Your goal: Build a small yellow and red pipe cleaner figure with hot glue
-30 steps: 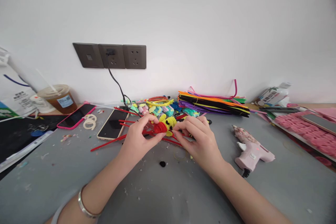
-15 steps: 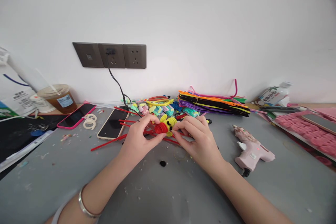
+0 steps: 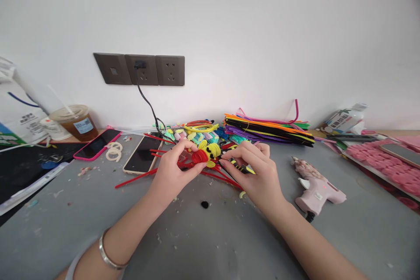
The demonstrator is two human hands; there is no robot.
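Observation:
My left hand (image 3: 175, 164) pinches a small figure of wound pipe cleaners between thumb and fingers. Its red part (image 3: 199, 156) lies nearest that hand, and its yellow part (image 3: 213, 149), with small black marks, points right. Just right of the figure, my right hand (image 3: 254, 164) has thumb and index finger drawn together; a tiny dark thing seems to be at their tips, too small to name. Beneath that hand shows a yellow-and-black tool handle (image 3: 241, 167), partly hidden. Red pipe cleaners (image 3: 138, 178) lie around and under the figure.
A pink glue gun (image 3: 316, 188) lies at the right. Bundled pipe cleaners (image 3: 269, 130) rest along the wall. A black pompom-like piece (image 3: 204, 204) sits in front of the hands. Phones (image 3: 142, 154), a drink cup (image 3: 77, 122) and white rings (image 3: 113, 152) are on the left.
My right hand has drawn back slightly to the right from the yellow part, uncovering the tool handle beneath it. My left hand still holds the figure in nearly the same place.

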